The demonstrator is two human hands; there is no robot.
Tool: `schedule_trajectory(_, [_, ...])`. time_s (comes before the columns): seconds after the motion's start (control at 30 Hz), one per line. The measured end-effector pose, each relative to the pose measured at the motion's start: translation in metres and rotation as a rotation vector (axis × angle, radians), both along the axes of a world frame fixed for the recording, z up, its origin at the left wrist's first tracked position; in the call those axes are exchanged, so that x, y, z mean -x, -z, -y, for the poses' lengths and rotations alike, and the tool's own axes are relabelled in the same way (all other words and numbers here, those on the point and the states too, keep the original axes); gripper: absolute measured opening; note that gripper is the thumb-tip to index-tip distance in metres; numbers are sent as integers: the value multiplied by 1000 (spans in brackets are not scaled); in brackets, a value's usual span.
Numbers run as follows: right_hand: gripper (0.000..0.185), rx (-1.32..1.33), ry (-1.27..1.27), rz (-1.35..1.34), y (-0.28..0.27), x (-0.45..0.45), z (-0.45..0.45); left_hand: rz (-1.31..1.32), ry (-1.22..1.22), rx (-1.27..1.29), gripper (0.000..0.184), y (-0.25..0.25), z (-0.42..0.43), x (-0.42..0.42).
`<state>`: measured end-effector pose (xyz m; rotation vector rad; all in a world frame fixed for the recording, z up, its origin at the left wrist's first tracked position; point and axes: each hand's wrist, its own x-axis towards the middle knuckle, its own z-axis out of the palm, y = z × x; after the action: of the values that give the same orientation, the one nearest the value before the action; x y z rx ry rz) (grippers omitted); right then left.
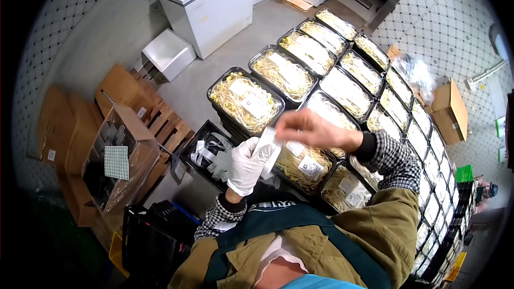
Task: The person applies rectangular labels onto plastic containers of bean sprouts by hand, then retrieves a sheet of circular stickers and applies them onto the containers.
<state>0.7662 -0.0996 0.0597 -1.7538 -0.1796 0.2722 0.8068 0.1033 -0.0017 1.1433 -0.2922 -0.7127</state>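
Note:
My left hand (245, 166), in a white glove, is closed around a white strip of labels (271, 152) that stands up between thumb and fingers. My bare right hand (308, 128) is at the strip's upper end, its fingers curled together and slightly blurred. Whatever is between those fingertips is hidden. Just beyond the hands is a black tray of bean sprouts (235, 88) with white labels on its top. Below my right hand, another sprout tray (292, 168) carries labels, and a further labelled tray (342, 187) sits close to my body.
Rows of stacked sprout trays (348, 93) spread to the right. A black crate (206, 134) with white scraps is left of my hands. Beyond it are an opened carton (131, 123) and a wooden pallet (166, 123). A white chest freezer (214, 21) and foam box (170, 53) are further back.

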Motion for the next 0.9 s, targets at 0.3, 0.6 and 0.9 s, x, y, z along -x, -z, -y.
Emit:
schedule_trajectory(0.3, [34,1199,790,239,71,-148,307,101,348,149,33,-31,-26,8])
schedule_trajectory(0.6, [40,1412,993,213,113,-168,300,339,384,195,8,-12,-25,-10])
schedule_trajectory(0.9, [32,148,-51,173,33,-61,98,96,-19,168,25,-14,9,7])
